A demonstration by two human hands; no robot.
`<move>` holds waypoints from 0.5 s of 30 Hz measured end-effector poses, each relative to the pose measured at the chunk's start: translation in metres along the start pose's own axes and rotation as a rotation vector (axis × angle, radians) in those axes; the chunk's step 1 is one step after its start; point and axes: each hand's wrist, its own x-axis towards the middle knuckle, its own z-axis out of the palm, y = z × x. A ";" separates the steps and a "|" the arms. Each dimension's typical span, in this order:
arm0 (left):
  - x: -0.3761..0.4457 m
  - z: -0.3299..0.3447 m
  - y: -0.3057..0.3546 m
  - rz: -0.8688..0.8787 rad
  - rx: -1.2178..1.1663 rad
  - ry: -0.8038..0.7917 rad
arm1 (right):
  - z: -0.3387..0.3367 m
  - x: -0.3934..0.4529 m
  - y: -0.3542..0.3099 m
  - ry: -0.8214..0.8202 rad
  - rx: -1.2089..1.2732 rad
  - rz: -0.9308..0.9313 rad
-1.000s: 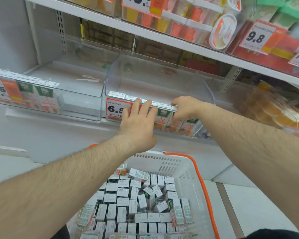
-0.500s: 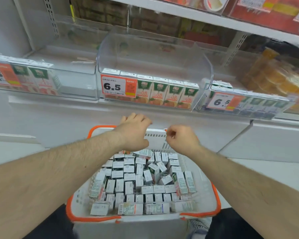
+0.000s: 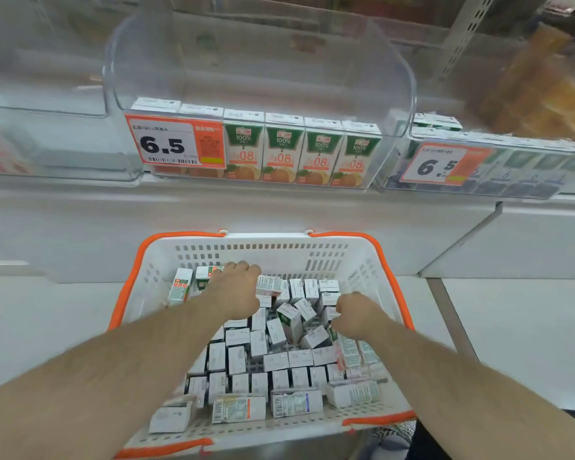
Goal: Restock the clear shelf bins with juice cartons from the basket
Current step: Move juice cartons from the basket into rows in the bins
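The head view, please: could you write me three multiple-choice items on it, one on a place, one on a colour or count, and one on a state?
1. Where are both hands?
A. Inside the bin
B. Down in the basket
C. On the price tag

2. What colour is the basket's rim?
A. Orange
B. Blue
C. Black

3. How do the front cartons in the middle bin stand?
A. Lying flat
B. Upside down
C. Upright in a row

Answers:
1 B: the left hand and right hand reach among the loose cartons in the basket.
2 A: its rim is orange, the walls white.
3 C: the cartons stand upright side by side behind the bin front, beside the price tag.
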 end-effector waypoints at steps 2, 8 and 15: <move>0.015 0.017 0.004 -0.034 0.005 0.034 | 0.014 0.009 0.007 0.044 -0.133 0.026; 0.049 0.053 0.004 -0.044 0.143 0.151 | 0.045 0.023 0.019 0.004 -0.440 0.026; 0.063 0.065 0.000 -0.017 0.253 0.184 | 0.057 0.029 0.018 0.009 -0.462 -0.013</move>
